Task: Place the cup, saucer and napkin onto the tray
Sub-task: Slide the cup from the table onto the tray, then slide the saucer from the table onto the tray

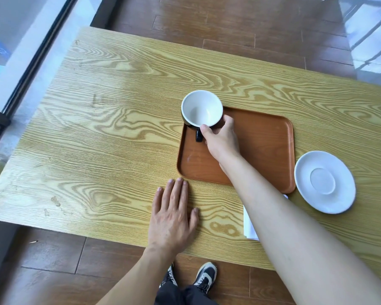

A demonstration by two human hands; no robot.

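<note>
A cup (pixel 201 107), black outside and white inside, sits at the far left corner of the brown tray (pixel 266 137), its black handle pointing toward me. My right hand (pixel 222 139) grips the cup by its near side, thumb at the rim. A white saucer (pixel 324 181) lies on the table just right of the tray. A white napkin (pixel 249 225) lies near the front edge, mostly hidden under my right forearm. My left hand (pixel 174 214) rests flat on the table, fingers spread, left of the tray's near corner.
The wooden table (pixel 110 119) stretches wide to the left and back. A window frame (pixel 31 62) runs along the left side. Wooden floor shows beyond the table, and my shoes (pixel 205 276) are below the front edge.
</note>
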